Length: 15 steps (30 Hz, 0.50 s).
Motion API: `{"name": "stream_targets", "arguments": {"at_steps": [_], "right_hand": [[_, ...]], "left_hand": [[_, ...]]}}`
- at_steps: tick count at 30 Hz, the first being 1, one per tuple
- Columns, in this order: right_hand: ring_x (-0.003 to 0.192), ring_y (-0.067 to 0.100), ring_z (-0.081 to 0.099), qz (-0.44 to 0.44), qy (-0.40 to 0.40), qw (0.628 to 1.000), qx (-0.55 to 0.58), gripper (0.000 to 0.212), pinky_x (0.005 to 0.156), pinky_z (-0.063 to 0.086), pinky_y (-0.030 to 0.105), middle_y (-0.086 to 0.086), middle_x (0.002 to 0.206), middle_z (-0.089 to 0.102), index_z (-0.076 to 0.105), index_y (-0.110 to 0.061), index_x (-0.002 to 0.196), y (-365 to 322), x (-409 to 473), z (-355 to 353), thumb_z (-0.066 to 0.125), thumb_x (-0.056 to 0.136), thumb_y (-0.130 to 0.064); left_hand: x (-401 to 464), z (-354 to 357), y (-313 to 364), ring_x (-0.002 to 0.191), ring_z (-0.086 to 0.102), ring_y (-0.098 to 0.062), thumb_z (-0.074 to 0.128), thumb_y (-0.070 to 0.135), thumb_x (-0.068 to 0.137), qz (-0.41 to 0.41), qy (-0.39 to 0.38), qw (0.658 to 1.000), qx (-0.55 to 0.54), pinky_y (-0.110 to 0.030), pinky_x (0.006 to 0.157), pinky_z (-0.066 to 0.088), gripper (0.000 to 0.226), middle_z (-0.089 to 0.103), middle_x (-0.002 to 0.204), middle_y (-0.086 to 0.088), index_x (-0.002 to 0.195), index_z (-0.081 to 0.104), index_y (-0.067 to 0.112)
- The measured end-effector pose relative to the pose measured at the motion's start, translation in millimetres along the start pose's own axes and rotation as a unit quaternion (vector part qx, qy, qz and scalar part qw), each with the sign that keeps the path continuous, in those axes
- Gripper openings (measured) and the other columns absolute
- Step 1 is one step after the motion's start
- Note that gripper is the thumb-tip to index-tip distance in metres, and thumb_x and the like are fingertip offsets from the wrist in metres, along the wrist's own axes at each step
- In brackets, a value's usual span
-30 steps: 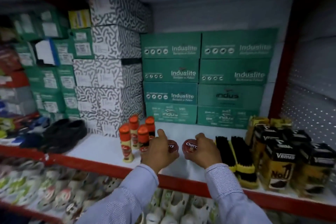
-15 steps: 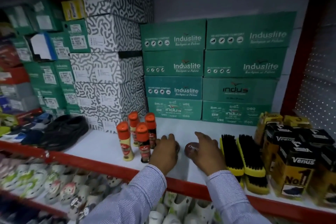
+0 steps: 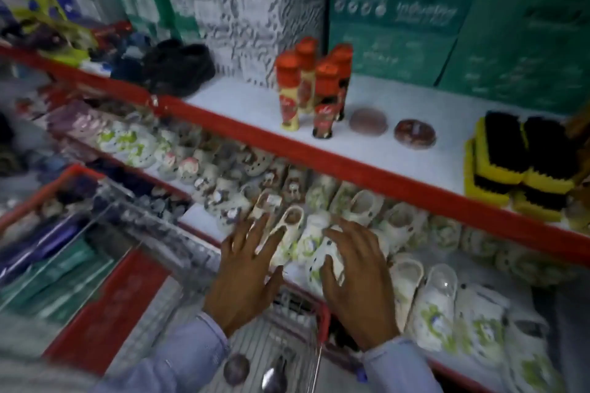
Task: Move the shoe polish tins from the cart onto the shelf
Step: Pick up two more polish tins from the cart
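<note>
Two round shoe polish tins lie flat on the white shelf point(image 3: 242, 99): the left tin point(image 3: 368, 120) beside the orange-capped bottles, the right tin point(image 3: 414, 134) a little to its right. My left hand point(image 3: 245, 274) and my right hand point(image 3: 357, 277) hover low in front of the lower shelf, both empty with fingers spread, well below the tins. At the bottom, inside the red-rimmed wire cart point(image 3: 105, 313), sits another round tin point(image 3: 236, 369) with a shiny rounded object point(image 3: 274, 380) beside it. The picture is motion-blurred.
Orange-capped polish bottles point(image 3: 314, 86) stand left of the tins. Black and yellow brushes point(image 3: 523, 166) lie at the right, black shoes point(image 3: 178, 68) at the left, green and patterned boxes behind. White clogs point(image 3: 424, 284) fill the lower shelf behind the red rail point(image 3: 351, 166).
Both hands let go of the two tins on the shelf and drew back down toward the cart. The view tilted downward, bringing the cart and lower shelf in.
</note>
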State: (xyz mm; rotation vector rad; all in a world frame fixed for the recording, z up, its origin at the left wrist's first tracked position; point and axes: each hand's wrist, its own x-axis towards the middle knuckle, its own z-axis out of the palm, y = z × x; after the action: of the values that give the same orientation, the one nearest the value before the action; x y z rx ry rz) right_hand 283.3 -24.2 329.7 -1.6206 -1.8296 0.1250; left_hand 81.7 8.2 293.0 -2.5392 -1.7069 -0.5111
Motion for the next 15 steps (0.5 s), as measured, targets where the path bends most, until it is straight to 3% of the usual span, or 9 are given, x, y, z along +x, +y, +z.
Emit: {"name": "stream_targets", "arguments": {"at_steps": [3,6,8,12,15], "right_hand": [[0.136,0.036,0.052,-0.002,-0.120,0.993,-0.008,0.043,0.112,0.046,0.051,0.009,0.146,0.057,0.067,-0.014,0.129,-3.8,-40.0,59.4,0.069,0.086,-0.010],[0.154,0.033,0.027,0.033,-0.268,0.962,-0.030,0.058,0.124,0.028,0.051,0.006,0.164,0.033,0.048,-0.021,0.149,-0.8,-76.2,117.7,0.061,0.092,-0.017],[0.158,0.027,0.010,0.051,-0.363,0.929,-0.046,0.064,0.128,0.018,0.045,0.001,0.170,0.014,0.033,-0.025,0.156,6.3,-99.0,156.3,0.054,0.096,-0.023],[0.158,0.028,0.005,0.108,-0.538,0.832,-0.084,0.065,0.127,0.020,0.040,0.002,0.171,0.007,0.026,-0.020,0.158,21.9,-148.0,246.2,0.052,0.099,-0.030],[0.155,0.037,0.014,0.164,-0.585,0.787,-0.111,0.076,0.122,0.029,0.047,0.012,0.166,0.014,0.020,-0.014,0.158,33.6,-169.7,282.1,0.061,0.095,-0.026]], "left_hand": [[-53.5,48.4,-27.4,0.146,0.038,-0.055,0.079,0.040,0.078,-0.066,-0.112,0.991,0.013,-0.074,0.106,0.042,0.090,0.030,0.165,-0.026,0.156,0.042,0.017],[-96.8,96.9,-48.0,0.156,0.004,-0.055,0.063,0.051,0.090,-0.144,-0.233,0.962,-0.016,-0.076,0.119,0.014,0.096,-0.003,0.171,-0.022,0.163,0.006,0.023],[-121.8,131.4,-58.4,0.158,-0.013,-0.048,0.051,0.053,0.095,-0.184,-0.310,0.932,-0.022,-0.071,0.124,0.003,0.093,-0.025,0.168,-0.015,0.163,-0.008,0.029],[-169.8,208.0,-80.1,0.159,-0.014,-0.044,0.057,0.046,0.096,-0.224,-0.455,0.860,-0.051,-0.067,0.125,0.004,0.098,-0.027,0.169,-0.014,0.163,-0.012,0.028],[-181.2,240.9,-88.1,0.160,-0.011,-0.044,0.063,0.036,0.097,-0.228,-0.512,0.825,-0.076,-0.066,0.125,0.007,0.098,-0.023,0.171,-0.015,0.164,-0.008,0.026]]}}
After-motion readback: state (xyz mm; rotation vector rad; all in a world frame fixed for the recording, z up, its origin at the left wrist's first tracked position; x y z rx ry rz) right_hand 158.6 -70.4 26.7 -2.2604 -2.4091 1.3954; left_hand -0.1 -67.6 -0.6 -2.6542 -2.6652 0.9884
